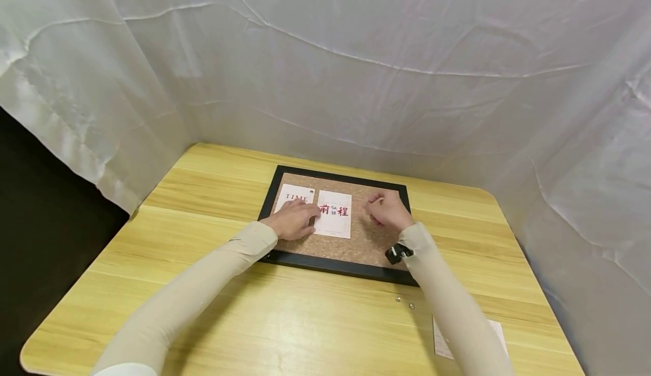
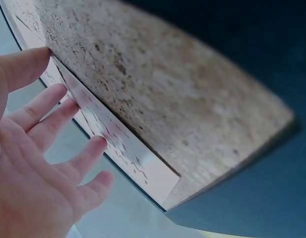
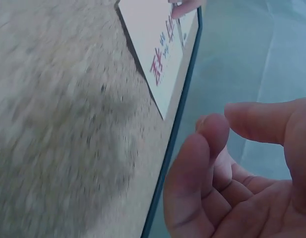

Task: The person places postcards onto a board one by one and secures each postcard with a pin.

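A black-framed cork board (image 1: 366, 246) lies on the table. On it are a white card reading TIME (image 1: 291, 190), with a small dark pin (image 1: 311, 191) at its upper right corner, and a white card with red characters (image 1: 334, 226). My left hand (image 1: 294, 219) rests across both cards, its fingers extended and spread; the left wrist view shows the fingertips touching the card (image 2: 113, 134). Above the board's right part hovers my right hand (image 1: 389, 209), fingers curled and thumb against the index finger. Whether something tiny sits between those fingertips is hidden.
Two small shiny pieces (image 1: 404, 302) lie on the wooden table (image 1: 305, 319) in front of the board. Another white card (image 1: 441, 342) is partly under the right forearm. A pale curtain (image 1: 356, 82) hangs behind and at both sides.
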The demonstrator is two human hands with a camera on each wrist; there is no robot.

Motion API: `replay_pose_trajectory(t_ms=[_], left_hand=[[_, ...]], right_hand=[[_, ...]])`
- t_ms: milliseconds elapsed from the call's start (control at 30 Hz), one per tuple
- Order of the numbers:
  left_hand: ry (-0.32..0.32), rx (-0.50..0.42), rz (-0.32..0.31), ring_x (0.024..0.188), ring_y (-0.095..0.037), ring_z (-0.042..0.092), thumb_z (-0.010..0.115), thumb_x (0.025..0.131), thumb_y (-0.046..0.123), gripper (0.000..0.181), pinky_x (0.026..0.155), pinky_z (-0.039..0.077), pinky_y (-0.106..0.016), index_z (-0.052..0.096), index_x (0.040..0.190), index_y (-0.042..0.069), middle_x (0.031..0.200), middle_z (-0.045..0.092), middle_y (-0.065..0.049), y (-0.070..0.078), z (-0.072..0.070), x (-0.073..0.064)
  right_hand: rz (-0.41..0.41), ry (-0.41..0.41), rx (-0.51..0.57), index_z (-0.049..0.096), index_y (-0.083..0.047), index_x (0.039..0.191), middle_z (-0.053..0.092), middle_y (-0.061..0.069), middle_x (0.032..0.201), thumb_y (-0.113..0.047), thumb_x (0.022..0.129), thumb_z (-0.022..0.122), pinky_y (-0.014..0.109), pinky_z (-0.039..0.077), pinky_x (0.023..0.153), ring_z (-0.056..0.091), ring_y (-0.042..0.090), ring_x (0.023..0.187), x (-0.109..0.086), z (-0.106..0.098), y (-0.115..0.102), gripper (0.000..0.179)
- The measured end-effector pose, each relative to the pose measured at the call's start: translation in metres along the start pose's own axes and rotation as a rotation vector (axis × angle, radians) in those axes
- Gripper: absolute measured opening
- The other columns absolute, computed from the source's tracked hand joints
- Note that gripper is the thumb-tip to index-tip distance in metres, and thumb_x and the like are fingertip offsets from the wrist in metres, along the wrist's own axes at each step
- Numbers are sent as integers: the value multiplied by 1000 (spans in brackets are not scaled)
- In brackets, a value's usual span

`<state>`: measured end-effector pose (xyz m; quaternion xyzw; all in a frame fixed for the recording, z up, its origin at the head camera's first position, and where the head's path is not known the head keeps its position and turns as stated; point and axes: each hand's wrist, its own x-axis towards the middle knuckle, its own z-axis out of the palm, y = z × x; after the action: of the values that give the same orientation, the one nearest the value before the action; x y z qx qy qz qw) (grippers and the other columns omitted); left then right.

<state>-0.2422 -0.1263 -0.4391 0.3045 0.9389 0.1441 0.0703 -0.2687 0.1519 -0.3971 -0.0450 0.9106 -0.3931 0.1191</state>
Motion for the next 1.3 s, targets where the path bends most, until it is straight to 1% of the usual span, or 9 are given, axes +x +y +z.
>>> replay_pose_trajectory(t_ms=[167, 233, 367, 533, 767, 833, 1033, 1167, 1300], left_hand=[[-6, -5, -13, 142, -41, 47, 66, 102, 25, 41, 117, 37, -63, 60, 140, 12, 154, 55, -9, 0, 0, 0], [-6, -4, -16, 142, -41, 47, 66, 102, 25, 41, 117, 36, -63, 60, 141, 12, 154, 55, -9, 0, 0, 0], [-3, -6, -17, 142, -41, 47, 66, 102, 25, 42, 118, 35, -64, 59, 141, 12, 154, 55, -10, -2, -2, 0], [-4, -15, -30, 143, -42, 46, 65, 103, 25, 42, 120, 31, -66, 58, 142, 12, 155, 54, -9, -5, -4, -1], [-6, -22, -24, 143, -42, 46, 65, 103, 26, 43, 119, 31, -68, 57, 143, 13, 155, 54, -9, -9, -2, -2], [-5, -25, -23, 143, -42, 46, 65, 103, 26, 42, 120, 30, -68, 57, 143, 14, 155, 54, -8, -10, -2, -2], [-11, -31, -30, 143, -41, 46, 64, 103, 27, 43, 119, 29, -68, 56, 143, 14, 156, 53, -8, -11, 0, -1], [-17, -30, -33, 144, -40, 45, 63, 104, 27, 43, 119, 29, -68, 56, 144, 15, 157, 53, -7, -9, -1, -2], [-20, -27, -39, 145, -40, 45, 63, 104, 28, 43, 120, 29, -68, 56, 144, 15, 157, 52, -7, -9, -3, -3]], right_hand=[[-26, 40, -52, 61, 0, 110, 70, 14, 75, -22, 101, 63, 35, 57, 62, 57, 14, 56, -16, -15, 11, 23], [-30, 51, -70, 62, -1, 110, 70, 15, 76, -23, 102, 64, 35, 57, 62, 59, 16, 57, -22, -21, 15, 24], [-56, 58, -92, 62, 2, 112, 65, 10, 70, -23, 103, 63, 31, 54, 60, 61, 20, 58, -34, -32, 20, 27], [-100, 59, -107, 63, 5, 112, 62, 8, 68, -21, 104, 63, 29, 51, 57, 58, 17, 55, -46, -40, 27, 28], [-128, 67, -140, 65, 4, 108, 66, 14, 74, -18, 102, 64, 27, 47, 53, 61, 19, 60, -65, -43, 39, 22], [-147, 64, -152, 65, 4, 106, 65, 12, 73, -16, 101, 65, 26, 45, 53, 60, 19, 59, -71, -43, 43, 21], [-186, 79, -218, 68, 2, 103, 63, 7, 76, -15, 99, 69, 24, 41, 52, 51, 14, 60, -92, -43, 60, 17], [-181, 67, -235, 68, 0, 102, 66, 6, 77, -15, 98, 70, 24, 42, 54, 53, 13, 63, -108, -39, 72, 15], [-151, 50, -236, 68, -2, 102, 66, 5, 78, -18, 99, 70, 25, 44, 55, 54, 12, 63, -122, -35, 81, 16]])
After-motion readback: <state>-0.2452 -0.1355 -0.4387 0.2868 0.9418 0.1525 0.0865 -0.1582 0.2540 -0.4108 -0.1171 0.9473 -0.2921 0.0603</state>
